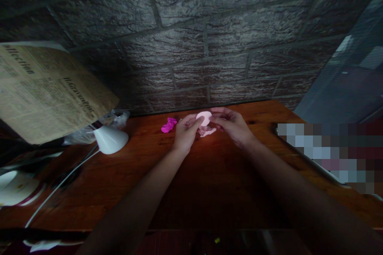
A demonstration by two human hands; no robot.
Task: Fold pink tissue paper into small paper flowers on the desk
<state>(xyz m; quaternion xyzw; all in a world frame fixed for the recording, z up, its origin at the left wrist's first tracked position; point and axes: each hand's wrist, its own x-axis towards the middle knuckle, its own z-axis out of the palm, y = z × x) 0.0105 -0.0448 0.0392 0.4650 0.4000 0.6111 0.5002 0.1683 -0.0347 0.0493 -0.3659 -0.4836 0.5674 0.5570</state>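
Note:
A thin, pale pink disc [204, 118], apparently modelling clay, is held up above the wooden table. My left hand [185, 130] pinches its left side, the thumb lying over the front. At the opposite edge, my right hand [233, 124] has its thumb and fingers closed on the rim. Just below the disc lies an uneven pale pink piece [207, 131] of similar material, partly hidden by my left hand. A crumpled magenta lump [169, 125] rests on the table left of my left hand.
On the left stand a white cone-shaped lamp head [111, 140] with a white cable, a newsprint-patterned sheet [56, 91], clear plastic [118, 118] and a white cup [16, 189]. A dark-edged, blurred-out object [321, 157] lies right. A stone-block wall [191, 48] borders the wooden table [209, 179].

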